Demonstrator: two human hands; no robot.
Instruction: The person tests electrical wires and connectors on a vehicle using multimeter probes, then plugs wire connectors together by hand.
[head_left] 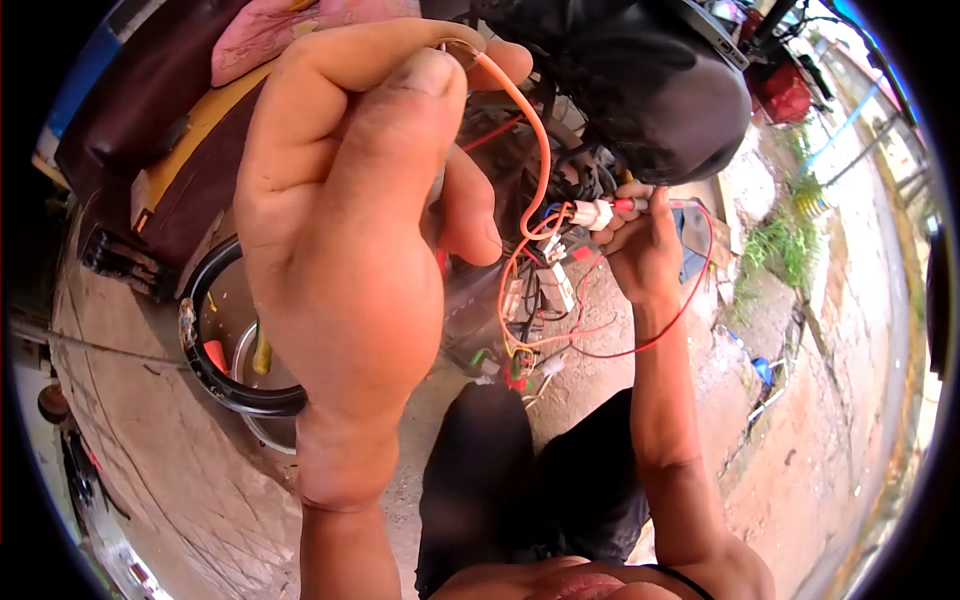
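Pinched at twelve o'clock, thumb against forefinger: the left hand point(350, 190) has the orange wire point(541, 130)! Over at two, the right hand point(640, 250) grips a red probe point(626, 204) at the white connector point(592, 214), red lead point(711, 240) arcing through three.

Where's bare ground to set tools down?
Tan ground looks bare left of your left forearm, below the glossy black ring, and right of your right forearm, below the small blue scrap. Crowded around your right hand: thin coloured wires, white plastic connectors.
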